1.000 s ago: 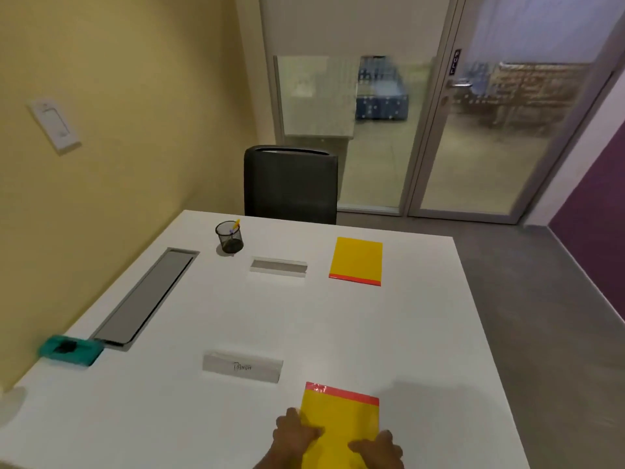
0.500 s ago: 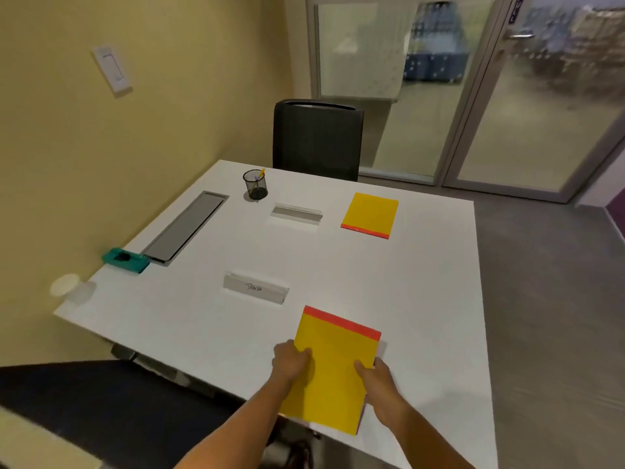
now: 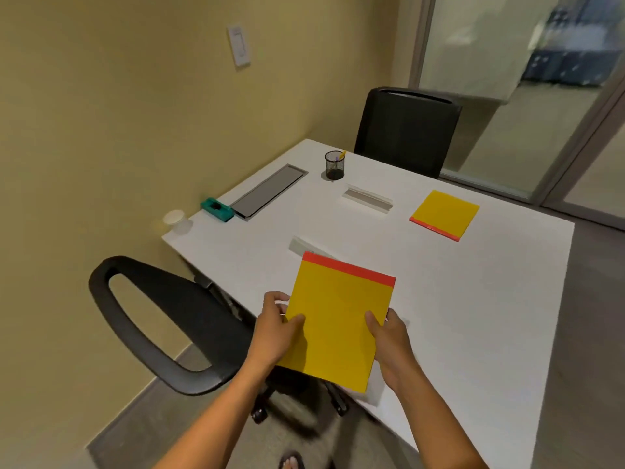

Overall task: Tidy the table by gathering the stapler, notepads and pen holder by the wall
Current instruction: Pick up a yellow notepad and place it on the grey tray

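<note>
At six o'clock, clear of the table [image 3: 473,299], left hand [image 3: 275,333] and right hand [image 3: 389,340] gripped the near notepad [image 3: 338,323] by its side edges. Carrying had apparently begun; next it needed setting down at ten o'clock, near the stapler [image 3: 217,208] by the wall [image 3: 135,113].

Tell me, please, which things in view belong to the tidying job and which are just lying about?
Belong: notepad held by left hand and right hand; second notepad; pen holder; teal stapler.

Lying about: two name plates; paper cup; chairs.
</note>
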The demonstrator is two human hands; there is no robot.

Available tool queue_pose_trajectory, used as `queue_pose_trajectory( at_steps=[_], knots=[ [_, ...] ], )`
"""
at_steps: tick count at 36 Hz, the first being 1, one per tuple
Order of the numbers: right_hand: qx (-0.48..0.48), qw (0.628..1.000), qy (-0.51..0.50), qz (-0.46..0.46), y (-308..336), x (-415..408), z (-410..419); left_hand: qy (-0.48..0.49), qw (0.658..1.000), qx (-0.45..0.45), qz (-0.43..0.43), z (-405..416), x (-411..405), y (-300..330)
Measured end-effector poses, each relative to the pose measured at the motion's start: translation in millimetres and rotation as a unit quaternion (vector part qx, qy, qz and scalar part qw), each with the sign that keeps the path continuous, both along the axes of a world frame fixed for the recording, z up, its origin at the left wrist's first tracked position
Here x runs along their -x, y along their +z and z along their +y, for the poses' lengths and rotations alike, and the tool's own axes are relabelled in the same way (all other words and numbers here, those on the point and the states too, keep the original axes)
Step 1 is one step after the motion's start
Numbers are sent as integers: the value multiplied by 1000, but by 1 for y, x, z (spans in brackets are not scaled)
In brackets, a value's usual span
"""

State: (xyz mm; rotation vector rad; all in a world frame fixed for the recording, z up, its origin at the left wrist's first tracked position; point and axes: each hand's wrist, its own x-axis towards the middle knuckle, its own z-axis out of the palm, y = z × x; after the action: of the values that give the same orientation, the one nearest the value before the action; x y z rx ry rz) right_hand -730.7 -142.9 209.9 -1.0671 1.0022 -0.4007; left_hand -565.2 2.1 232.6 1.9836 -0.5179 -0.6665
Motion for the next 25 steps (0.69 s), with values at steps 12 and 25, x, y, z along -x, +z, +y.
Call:
queue_pose_trajectory(
  at_steps=[12, 25],
  knots=[
    [-40, 988, -66, -133, 82, -85, 52, 23, 976, 201, 83, 93, -79, 105],
    [-126, 931, -106, -326, 151, -216, 233, -35, 914, 368, 170, 230, -161, 126]
  ],
)
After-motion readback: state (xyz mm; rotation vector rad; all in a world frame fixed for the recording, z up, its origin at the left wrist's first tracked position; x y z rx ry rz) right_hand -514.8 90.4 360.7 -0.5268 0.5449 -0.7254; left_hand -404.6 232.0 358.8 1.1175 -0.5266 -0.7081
